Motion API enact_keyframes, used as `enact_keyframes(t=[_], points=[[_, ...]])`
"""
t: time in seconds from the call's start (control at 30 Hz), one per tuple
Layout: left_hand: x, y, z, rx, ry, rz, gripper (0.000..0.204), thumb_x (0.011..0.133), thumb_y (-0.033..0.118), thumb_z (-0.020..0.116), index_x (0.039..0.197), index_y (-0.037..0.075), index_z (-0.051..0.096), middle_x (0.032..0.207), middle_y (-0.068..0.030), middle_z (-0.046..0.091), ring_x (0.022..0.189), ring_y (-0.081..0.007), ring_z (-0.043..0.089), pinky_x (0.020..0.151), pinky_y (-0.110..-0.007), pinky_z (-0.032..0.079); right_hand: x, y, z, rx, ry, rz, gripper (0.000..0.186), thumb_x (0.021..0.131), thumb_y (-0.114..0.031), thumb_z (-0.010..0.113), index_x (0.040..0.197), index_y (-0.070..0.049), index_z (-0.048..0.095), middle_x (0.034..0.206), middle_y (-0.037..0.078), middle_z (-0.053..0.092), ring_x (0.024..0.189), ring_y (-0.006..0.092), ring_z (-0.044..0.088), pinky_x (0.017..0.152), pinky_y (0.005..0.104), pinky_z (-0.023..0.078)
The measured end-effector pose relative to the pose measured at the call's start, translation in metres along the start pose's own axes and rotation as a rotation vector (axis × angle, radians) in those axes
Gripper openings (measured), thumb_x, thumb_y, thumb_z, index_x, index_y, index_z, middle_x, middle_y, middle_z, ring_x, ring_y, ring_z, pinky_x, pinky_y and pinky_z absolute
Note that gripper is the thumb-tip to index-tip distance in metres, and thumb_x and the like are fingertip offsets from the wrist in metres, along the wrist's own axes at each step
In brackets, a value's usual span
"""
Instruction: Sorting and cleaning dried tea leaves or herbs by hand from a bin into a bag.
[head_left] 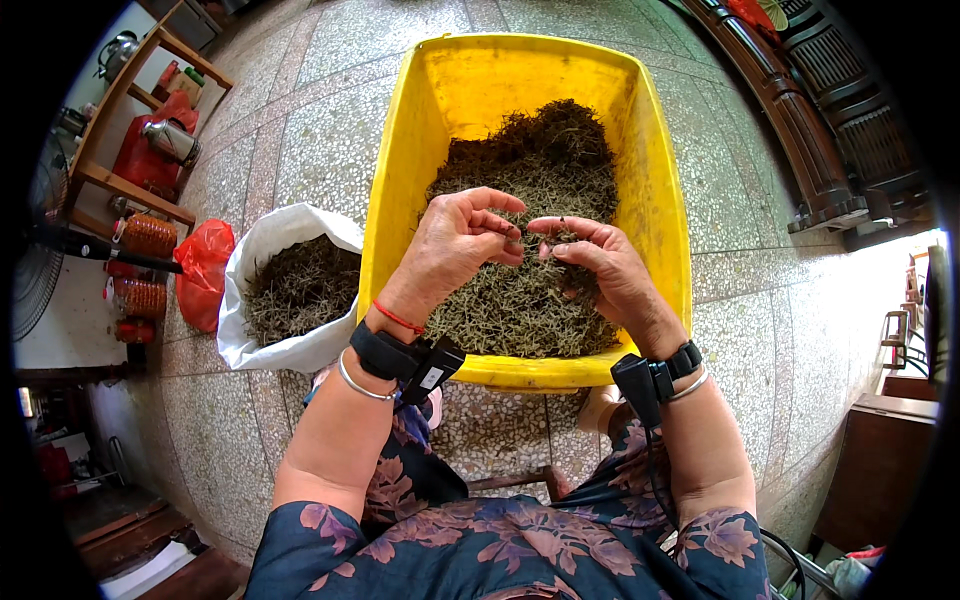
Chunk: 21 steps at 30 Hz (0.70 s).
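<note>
In front of me stands a large yellow plastic tub (655, 220) with a deep layer of dry, brownish-green plant bits (510, 315), heaped darker and higher at the far end. Both hands hover above this layer, close together. My left hand (450, 240) is closed in a pinch, thumb against fingers; whatever it holds is too small to make out. Between the thumb and fingers of my right hand (605, 265) is a small tuft of dried plant (558, 238). Left of the tub, an open white sack (240, 325) holds more of the same dried plant.
A red plastic bag (205, 270) lies beside the sack. Farther left are a wooden shelf (135, 190) with a flask and jars, and a fan (40, 240). Dark carved wooden furniture (800, 130) stands at the far right, a brown cabinet (875, 470) at the near right.
</note>
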<state>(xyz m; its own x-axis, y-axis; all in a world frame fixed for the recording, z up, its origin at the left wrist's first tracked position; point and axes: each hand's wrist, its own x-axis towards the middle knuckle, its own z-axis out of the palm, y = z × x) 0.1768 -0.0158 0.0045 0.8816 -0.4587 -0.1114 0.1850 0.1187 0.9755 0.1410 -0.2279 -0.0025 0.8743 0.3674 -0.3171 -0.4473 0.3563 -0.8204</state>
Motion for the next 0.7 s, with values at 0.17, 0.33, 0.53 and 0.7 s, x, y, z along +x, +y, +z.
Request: enact_keyframes(t=[0.17, 0.33, 0.53, 0.7], points=[[-0.002, 0.003, 0.002, 0.337, 0.112, -0.044, 0.022, 0.089, 0.005, 0.064, 0.110, -0.005, 0.063, 0.076, -0.0096, 0.068, 0.062, -0.0140, 0.068, 0.056, -0.025, 0.059, 0.002, 0.003, -0.001, 0.004, 0.036, -0.093, 0.025, 0.088, -0.004, 0.065, 0.113, -0.002, 0.063, 0.091, 0.004, 0.069, 0.083, 0.0078, 0.067, 0.073, 0.0209, 0.056], [-0.004, 0.002, 0.005, 0.305, 0.124, -0.106, 0.020, 0.090, 0.006, 0.065, 0.107, -0.003, 0.066, 0.070, -0.0059, 0.066, 0.053, -0.0105, 0.064, 0.048, -0.023, 0.055, 0.006, 0.008, -0.008, 0.011, 0.026, -0.097, 0.020, 0.087, -0.005, 0.068, 0.105, -0.005, 0.062, 0.092, 0.004, 0.069, 0.084, 0.0081, 0.066, 0.076, 0.0211, 0.055], [-0.004, -0.003, 0.007, 0.471, 0.067, 0.019, 0.019, 0.090, 0.012, 0.068, 0.104, -0.002, 0.068, 0.069, -0.0013, 0.063, 0.054, -0.0050, 0.059, 0.045, -0.020, 0.049, 0.006, 0.008, -0.010, 0.021, 0.010, -0.079, 0.017, 0.087, -0.007, 0.069, 0.103, -0.006, 0.062, 0.090, 0.002, 0.067, 0.081, 0.0070, 0.065, 0.072, 0.0206, 0.055], [-0.001, -0.006, 0.015, 0.324, 0.004, -0.050, 0.021, 0.090, 0.016, 0.071, 0.097, -0.002, 0.066, 0.070, 0.0010, 0.062, 0.055, -0.0044, 0.058, 0.047, -0.019, 0.049, 0.006, 0.012, -0.010, 0.021, 0.002, -0.103, 0.012, 0.088, -0.008, 0.068, 0.099, -0.007, 0.063, 0.090, 0.001, 0.066, 0.079, 0.0060, 0.063, 0.069, 0.0209, 0.054]])
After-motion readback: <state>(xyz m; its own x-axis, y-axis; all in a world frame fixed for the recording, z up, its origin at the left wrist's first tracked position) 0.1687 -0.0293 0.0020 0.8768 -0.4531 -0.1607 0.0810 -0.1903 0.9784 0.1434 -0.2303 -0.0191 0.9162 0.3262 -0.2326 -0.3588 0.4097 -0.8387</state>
